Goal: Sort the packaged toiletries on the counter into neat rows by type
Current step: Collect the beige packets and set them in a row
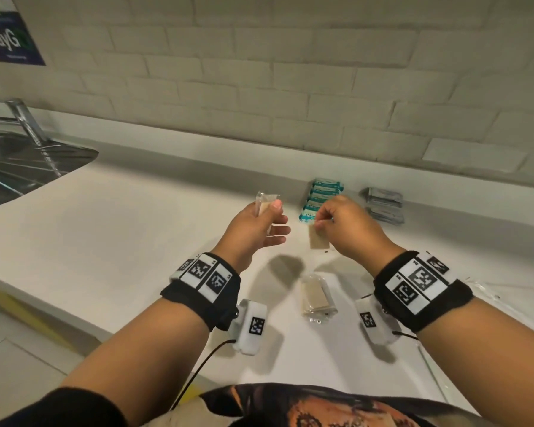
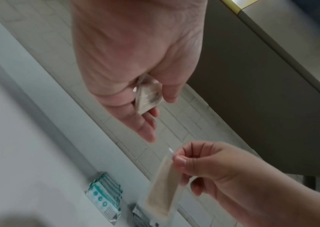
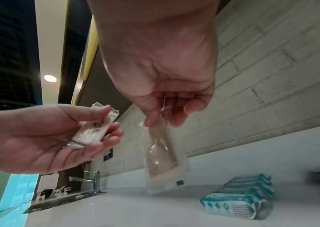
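dim, warm indoor light; a ceiling lamp (image 3: 50,78) glows overhead. my arms cast soft shadows on the counter (image 1: 121,241). wrist views blur; edges bow.

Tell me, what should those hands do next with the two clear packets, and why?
Probably lay the right hand's dangling clear packet on the bare counter left of the teal row, starting a new row; teal and grey rows are already lined up.
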Demonstrator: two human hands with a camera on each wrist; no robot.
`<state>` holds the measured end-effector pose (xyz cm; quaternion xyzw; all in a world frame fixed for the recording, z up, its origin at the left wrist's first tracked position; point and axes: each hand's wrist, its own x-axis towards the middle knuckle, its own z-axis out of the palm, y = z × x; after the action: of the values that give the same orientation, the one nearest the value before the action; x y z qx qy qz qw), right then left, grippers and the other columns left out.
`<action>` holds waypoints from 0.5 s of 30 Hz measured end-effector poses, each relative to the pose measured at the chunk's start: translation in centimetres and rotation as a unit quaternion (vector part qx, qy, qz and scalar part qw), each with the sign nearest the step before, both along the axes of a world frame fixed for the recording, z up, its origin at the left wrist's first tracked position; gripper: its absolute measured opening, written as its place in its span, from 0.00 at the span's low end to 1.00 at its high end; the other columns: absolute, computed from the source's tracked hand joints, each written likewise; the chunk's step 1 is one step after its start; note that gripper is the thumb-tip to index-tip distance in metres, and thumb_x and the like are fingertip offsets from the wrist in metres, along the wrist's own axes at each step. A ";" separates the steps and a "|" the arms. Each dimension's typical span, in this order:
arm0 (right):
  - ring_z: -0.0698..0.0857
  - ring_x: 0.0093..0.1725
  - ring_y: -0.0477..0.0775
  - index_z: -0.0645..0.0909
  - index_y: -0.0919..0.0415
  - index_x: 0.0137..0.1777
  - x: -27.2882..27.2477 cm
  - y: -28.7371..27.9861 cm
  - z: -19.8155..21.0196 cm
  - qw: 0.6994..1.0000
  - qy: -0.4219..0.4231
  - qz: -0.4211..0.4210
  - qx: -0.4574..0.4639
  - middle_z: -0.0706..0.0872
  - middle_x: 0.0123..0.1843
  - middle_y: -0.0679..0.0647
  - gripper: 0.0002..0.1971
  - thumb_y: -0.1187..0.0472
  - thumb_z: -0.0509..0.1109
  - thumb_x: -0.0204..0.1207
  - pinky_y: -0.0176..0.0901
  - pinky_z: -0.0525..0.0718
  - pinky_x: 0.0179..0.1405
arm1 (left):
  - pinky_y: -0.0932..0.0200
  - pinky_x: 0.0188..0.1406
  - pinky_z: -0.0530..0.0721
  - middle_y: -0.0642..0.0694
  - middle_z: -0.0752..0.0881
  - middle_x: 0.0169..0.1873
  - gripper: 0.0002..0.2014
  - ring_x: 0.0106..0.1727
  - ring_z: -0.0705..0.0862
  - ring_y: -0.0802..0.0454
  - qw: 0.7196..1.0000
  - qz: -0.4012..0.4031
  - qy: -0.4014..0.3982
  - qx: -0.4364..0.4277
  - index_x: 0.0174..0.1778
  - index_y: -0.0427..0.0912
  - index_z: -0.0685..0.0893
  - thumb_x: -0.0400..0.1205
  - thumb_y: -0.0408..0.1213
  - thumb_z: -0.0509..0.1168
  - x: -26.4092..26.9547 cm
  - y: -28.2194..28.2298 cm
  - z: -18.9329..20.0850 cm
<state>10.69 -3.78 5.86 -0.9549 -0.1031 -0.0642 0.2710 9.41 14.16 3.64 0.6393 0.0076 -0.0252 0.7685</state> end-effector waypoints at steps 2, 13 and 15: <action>0.81 0.40 0.49 0.82 0.55 0.40 -0.1 -0.5 -0.1 0.995 0.072 0.028 0.066 0.84 0.40 0.48 0.05 0.64 0.70 0.77 0.43 0.80 0.41 | 0.56 0.42 0.88 0.41 0.84 0.45 0.12 0.42 0.87 0.46 1.000 0.000 0.011 -0.006 0.53 0.39 0.78 0.85 0.45 0.61 -0.1 0.2 -0.4; 0.83 0.50 0.51 0.85 0.53 0.52 -0.9 0.1 -4.5 0.973 0.144 0.098 -0.153 0.85 0.47 0.47 0.06 0.58 0.73 0.75 0.40 0.77 0.45 | 0.49 0.42 0.88 0.34 0.86 0.48 0.34 0.45 0.87 0.40 0.975 -0.056 0.136 -0.165 0.63 0.35 0.77 0.86 0.62 0.40 -0.7 1.2 -1.2; 0.83 0.54 0.51 0.84 0.52 0.57 -0.8 -0.1 -4.9 0.974 0.130 0.091 -0.162 0.85 0.52 0.48 0.11 0.57 0.73 0.75 0.41 0.78 0.48 | 0.55 0.35 0.87 0.36 0.84 0.42 0.22 0.40 0.86 0.43 0.974 -0.056 0.137 -0.173 0.59 0.34 0.78 0.87 0.46 0.45 -1.0 1.3 -1.1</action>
<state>9.93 -3.89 0.99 -0.9730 -0.1623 0.1024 0.1286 8.38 15.43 2.53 0.4867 0.0726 -0.1568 0.8563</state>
